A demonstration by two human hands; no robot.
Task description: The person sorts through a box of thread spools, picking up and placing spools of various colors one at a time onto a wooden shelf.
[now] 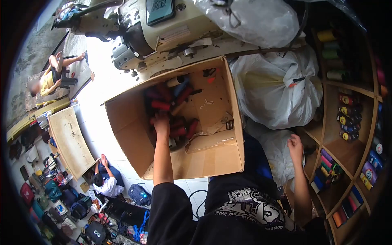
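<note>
Spools (171, 118) of thread lie heaped inside the cardboard box (212, 163); the left hand (161, 122) curls onto one. Likely light, rigid, prone to rolling, best gripped around the middle. The right hand (295, 148) hangs loosely closed, empty.

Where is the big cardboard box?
In the head view, the cardboard box sits in the middle, just below the sewing machine and left of the white bags. The left hand reaches in among the red spools.

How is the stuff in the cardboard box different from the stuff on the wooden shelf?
The spools in the cardboard box lie jumbled and are mostly red; the shelf spools sit sorted in compartments, in many colours. The left hand reaches into the box pile; the right hand is near the shelf. Both look like thread spools.
</note>
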